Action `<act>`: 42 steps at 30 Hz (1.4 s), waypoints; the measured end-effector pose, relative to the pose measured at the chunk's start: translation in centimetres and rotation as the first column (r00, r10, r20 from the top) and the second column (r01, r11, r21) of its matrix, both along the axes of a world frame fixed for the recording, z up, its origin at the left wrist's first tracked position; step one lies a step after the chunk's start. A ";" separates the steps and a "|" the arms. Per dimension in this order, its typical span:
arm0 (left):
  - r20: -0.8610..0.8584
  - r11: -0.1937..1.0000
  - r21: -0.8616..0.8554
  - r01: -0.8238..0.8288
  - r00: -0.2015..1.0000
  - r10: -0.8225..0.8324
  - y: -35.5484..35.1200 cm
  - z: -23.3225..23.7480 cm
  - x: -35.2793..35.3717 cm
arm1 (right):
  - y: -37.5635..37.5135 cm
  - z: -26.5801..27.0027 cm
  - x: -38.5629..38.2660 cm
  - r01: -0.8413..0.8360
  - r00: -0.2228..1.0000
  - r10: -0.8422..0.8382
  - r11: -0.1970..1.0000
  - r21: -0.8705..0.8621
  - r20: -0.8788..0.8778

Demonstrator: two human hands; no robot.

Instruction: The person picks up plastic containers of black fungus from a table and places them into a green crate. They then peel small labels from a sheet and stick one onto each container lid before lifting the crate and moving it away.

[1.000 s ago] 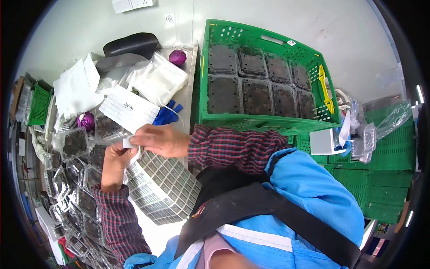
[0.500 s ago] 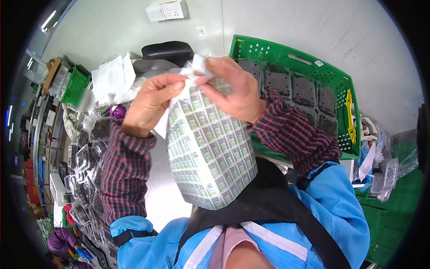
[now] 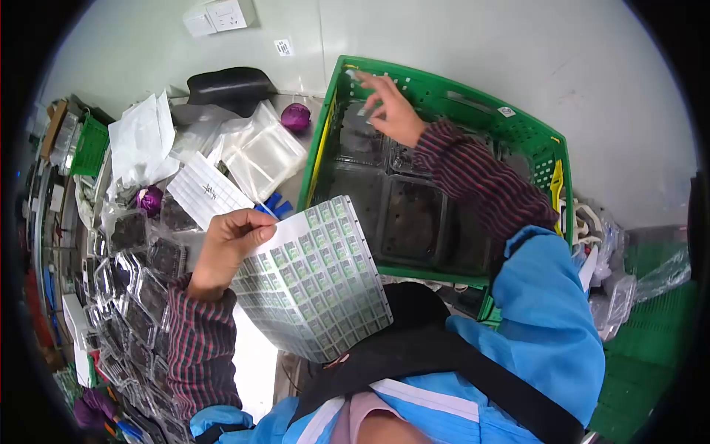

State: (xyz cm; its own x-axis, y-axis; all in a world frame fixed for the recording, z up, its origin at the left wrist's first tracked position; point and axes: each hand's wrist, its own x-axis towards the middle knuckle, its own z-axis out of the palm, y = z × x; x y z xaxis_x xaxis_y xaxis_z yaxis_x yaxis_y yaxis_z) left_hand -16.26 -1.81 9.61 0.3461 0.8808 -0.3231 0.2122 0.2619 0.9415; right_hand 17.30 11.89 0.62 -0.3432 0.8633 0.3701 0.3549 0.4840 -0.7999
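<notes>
My left hand (image 3: 235, 246) pinches the upper left edge of a sheet of labels (image 3: 318, 274), printed in rows of small green-and-grey stickers. The sheet hangs bent in front of my body. Over the far left corner of a green crate (image 3: 458, 96), my right hand (image 3: 393, 111) is open, fingers spread. Small pale bits show at its fingertips. Below it, clear plastic boxes (image 3: 413, 214) with dark bases sit in rows inside the crate.
Left of the crate lie clear plastic bags (image 3: 262, 152), a handwritten white paper (image 3: 208, 191), white sheets (image 3: 140, 140) and a purple ball-like object (image 3: 296, 117). Many clear plastic containers (image 3: 137, 296) are piled at the left. Plastic wrap (image 3: 621, 288) hangs at the right.
My right hand has left the label sheet's top and moved over the crate, opening its fingers. The left hand still holds the sheet, now lower. The view has shifted right.
</notes>
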 end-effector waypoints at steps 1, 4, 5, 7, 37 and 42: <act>0.016 1.000 -0.010 -0.006 1.000 0.007 -0.5 0.5 0.1 | 1.2 -1.5 -0.8 -0.028 0.999 0.027 0.999 0.028 0.047; 0.018 0.999 -0.028 -0.031 0.999 0.032 -1.5 1.2 0.9 | 3.4 -3.6 -0.5 0.039 0.956 -0.105 0.970 0.238 0.273; 0.012 0.998 -0.048 -0.045 0.999 0.046 -1.6 1.6 1.1 | 3.7 -4.0 -0.3 0.068 0.906 -0.227 0.912 0.405 0.359; 0.024 0.998 -0.050 -0.035 0.999 0.037 -1.8 1.8 1.1 | 3.2 -2.8 1.5 0.202 0.962 -0.240 0.947 0.249 0.132; 0.085 0.966 0.069 0.247 0.964 -0.253 1.3 2.2 2.2 | -12.4 6.2 20.3 0.489 0.484 -0.235 0.871 -0.038 0.843; -0.023 0.956 0.112 0.272 0.962 -0.271 1.4 2.3 2.5 | -13.2 3.9 19.5 0.528 0.116 -0.420 0.794 0.302 0.900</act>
State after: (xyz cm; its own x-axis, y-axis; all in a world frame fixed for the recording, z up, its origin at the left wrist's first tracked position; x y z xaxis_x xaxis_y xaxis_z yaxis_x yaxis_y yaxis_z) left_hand -13.76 -0.42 11.89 0.5751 0.7851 -0.2299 0.2674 0.0852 0.9598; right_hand 36.84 -1.30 4.51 0.1044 0.9922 0.0685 0.9697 -0.1168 0.2143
